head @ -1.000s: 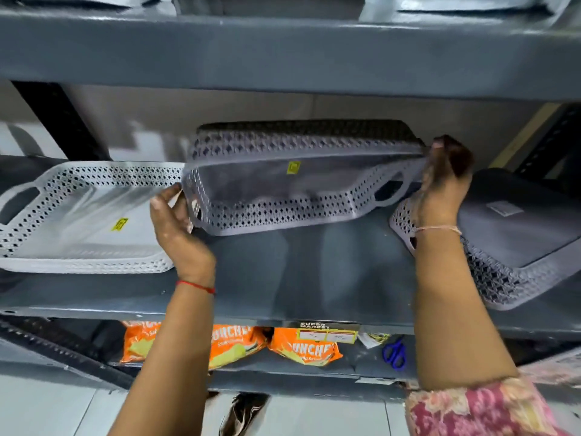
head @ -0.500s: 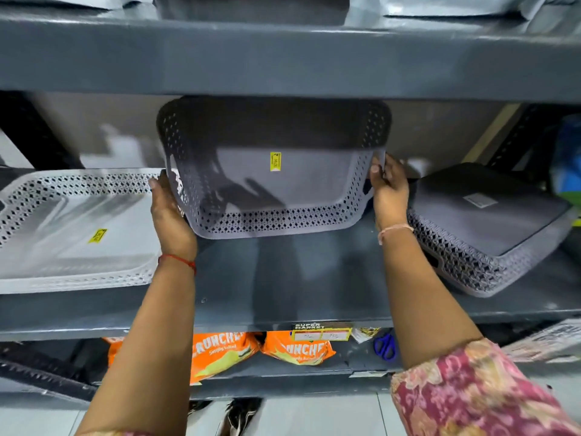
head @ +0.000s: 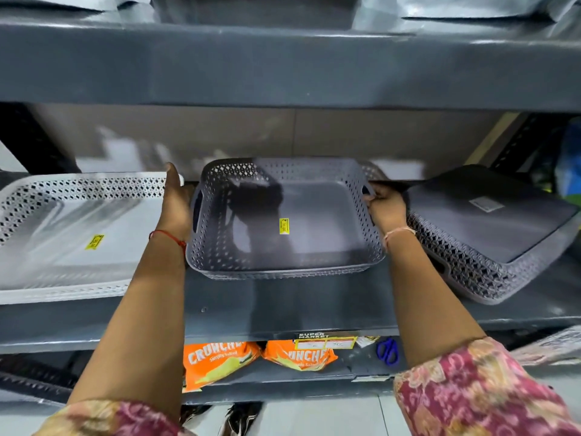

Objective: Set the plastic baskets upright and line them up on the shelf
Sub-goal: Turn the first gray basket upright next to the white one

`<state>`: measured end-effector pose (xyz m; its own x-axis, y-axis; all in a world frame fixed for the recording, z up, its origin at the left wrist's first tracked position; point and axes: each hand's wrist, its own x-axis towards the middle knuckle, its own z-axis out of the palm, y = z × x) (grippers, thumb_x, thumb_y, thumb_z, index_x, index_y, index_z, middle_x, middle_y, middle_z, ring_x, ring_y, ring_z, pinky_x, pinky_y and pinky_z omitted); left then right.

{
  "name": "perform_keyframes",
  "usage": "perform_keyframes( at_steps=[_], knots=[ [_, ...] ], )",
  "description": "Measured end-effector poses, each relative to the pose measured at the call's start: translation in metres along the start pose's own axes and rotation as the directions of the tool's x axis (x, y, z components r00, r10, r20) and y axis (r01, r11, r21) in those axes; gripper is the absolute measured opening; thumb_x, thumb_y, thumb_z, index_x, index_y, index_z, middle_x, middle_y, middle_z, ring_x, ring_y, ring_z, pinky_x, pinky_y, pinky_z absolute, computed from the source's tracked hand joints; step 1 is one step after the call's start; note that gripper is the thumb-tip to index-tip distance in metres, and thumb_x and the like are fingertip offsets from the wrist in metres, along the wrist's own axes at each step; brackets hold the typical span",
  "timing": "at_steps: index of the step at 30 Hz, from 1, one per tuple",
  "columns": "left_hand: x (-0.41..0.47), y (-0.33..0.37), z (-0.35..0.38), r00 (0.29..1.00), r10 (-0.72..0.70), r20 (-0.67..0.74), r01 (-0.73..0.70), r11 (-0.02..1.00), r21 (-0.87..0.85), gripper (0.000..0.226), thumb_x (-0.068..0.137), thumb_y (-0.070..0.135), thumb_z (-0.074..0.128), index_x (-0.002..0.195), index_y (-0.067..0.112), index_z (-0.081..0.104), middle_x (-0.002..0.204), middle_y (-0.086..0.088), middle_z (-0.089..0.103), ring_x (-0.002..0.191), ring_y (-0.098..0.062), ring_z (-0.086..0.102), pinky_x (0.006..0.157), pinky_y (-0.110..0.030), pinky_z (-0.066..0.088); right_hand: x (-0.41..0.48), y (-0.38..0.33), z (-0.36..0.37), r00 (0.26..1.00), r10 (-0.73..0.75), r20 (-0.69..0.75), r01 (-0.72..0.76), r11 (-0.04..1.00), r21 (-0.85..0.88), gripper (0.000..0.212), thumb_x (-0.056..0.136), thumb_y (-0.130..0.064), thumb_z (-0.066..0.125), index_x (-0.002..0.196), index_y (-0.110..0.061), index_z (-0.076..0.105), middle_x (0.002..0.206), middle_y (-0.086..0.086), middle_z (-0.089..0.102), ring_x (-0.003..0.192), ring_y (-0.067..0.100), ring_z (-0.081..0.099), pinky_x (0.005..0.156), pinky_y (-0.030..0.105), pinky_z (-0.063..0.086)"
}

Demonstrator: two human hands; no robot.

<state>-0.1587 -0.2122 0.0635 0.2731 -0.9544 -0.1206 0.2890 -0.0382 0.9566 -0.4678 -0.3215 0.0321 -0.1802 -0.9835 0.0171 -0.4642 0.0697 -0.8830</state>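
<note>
A grey perforated basket with a yellow sticker sits upright on the middle of the grey shelf. My left hand lies flat against its left end by the handle slot. My right hand grips its right handle. To the left stands a white perforated basket, upright, also with a yellow sticker. On the right a second grey basket lies upside down and tilted, its bottom facing up.
The shelf above hangs low over the baskets. Dark uprights frame the bay. On the lower shelf lie orange snack bags and blue scissors. A shelf label is on the front edge.
The middle grey basket went from lying on its side, through a raised tilt facing me, to resting upright on the shelf. Both hands came down with it and stay at its ends.
</note>
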Motion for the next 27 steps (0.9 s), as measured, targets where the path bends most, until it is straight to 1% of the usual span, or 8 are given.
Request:
perform_keyframes(
  at_steps=[4,8,12,14,16,18,21,27],
  knots=[
    [0.010,-0.006,-0.004,0.999,-0.041,-0.005,0.042,0.997,0.061,0.078,0.087,0.065,0.006,0.110,0.013,0.059,0.075,0.002,0.077,0.076,-0.016,0.072,0.067,-0.028,0.052,0.001,0.009,0.003,0.997,0.065,0.032,-0.064,0.997,-0.054,0.032,0.087,-0.001,0.047,0.117,-0.001,0.058,0.111,0.024,0.066,0.084,0.024,0.055,0.060,0.019,0.040],
    [0.012,-0.008,-0.003,0.995,-0.098,-0.031,0.100,0.992,0.080,0.079,0.085,0.068,0.011,0.121,0.013,0.056,0.112,-0.010,0.066,0.105,-0.028,0.061,0.087,-0.037,0.048,-0.002,0.010,0.004,0.997,0.075,0.036,-0.072,0.994,-0.080,0.033,0.089,-0.001,0.046,0.120,-0.002,0.056,0.113,0.023,0.065,0.098,0.035,0.063,0.089,0.042,0.053],
    [0.012,-0.008,0.000,0.992,-0.112,-0.060,0.116,0.991,0.065,0.071,0.085,0.068,0.020,0.103,0.019,0.068,0.097,-0.008,0.071,0.094,-0.025,0.067,0.082,-0.034,0.055,-0.004,0.004,0.000,0.994,0.081,0.069,-0.073,0.990,-0.121,0.035,0.090,-0.002,0.043,0.122,-0.006,0.056,0.113,0.024,0.065,0.093,0.033,0.063,0.090,0.041,0.053],
    [0.014,-0.011,-0.001,0.987,-0.096,-0.130,0.133,0.941,0.312,0.072,0.085,0.066,0.022,0.119,0.013,0.058,0.115,-0.017,0.064,0.109,-0.030,0.059,0.099,-0.041,0.044,-0.008,-0.001,-0.003,0.992,0.083,0.100,-0.064,0.982,-0.178,0.037,0.090,-0.002,0.041,0.125,-0.008,0.053,0.113,0.022,0.064,0.095,0.034,0.062,0.089,0.039,0.052],
    [0.012,-0.014,0.007,0.968,0.102,-0.228,0.089,0.711,0.698,0.062,0.094,0.047,0.022,0.132,0.003,0.044,0.139,-0.024,0.046,0.125,-0.034,0.045,0.110,-0.042,0.032,-0.015,-0.006,-0.005,0.992,0.058,0.112,-0.029,0.970,-0.239,0.041,0.091,-0.005,0.040,0.131,-0.009,0.047,0.104,0.021,0.064,0.090,0.033,0.062,0.089,0.042,0.052],
    [0.003,-0.017,0.025,0.945,0.268,-0.186,-0.009,0.589,0.808,0.060,0.095,0.043,0.023,0.132,0.001,0.042,0.143,-0.026,0.039,0.132,-0.039,0.035,0.114,-0.044,0.025,-0.025,-0.013,-0.004,0.997,-0.019,0.081,0.040,0.963,-0.265,0.044,0.090,-0.007,0.042,0.134,-0.006,0.041,0.097,0.020,0.064,0.086,0.033,0.061,0.089,0.044,0.053],
    [-0.009,-0.022,0.071,0.915,0.400,-0.055,-0.169,0.501,0.849,0.068,0.092,0.050,0.025,0.136,0.000,0.035,0.149,-0.025,0.030,0.140,-0.036,0.023,0.119,-0.042,0.014,-0.044,-0.017,-0.009,0.964,-0.262,-0.039,0.238,0.922,-0.305,0.052,0.089,-0.009,0.050,0.138,-0.001,0.034,0.128,0.027,0.055,0.119,0.037,0.052,0.104,0.042,0.043],
    [-0.047,-0.055,0.185,0.857,0.502,0.115,-0.470,0.671,0.573,0.092,0.075,0.059,0.030,0.145,0.006,0.003,0.158,-0.015,0.000,0.146,-0.023,-0.002,0.117,-0.028,0.000,-0.064,-0.009,-0.061,0.811,-0.572,-0.128,0.493,0.783,-0.378,0.042,0.085,-0.017,0.053,0.124,-0.001,0.052,0.139,0.022,0.047,0.132,0.034,0.041,0.110,0.040,0.033]
  ],
)
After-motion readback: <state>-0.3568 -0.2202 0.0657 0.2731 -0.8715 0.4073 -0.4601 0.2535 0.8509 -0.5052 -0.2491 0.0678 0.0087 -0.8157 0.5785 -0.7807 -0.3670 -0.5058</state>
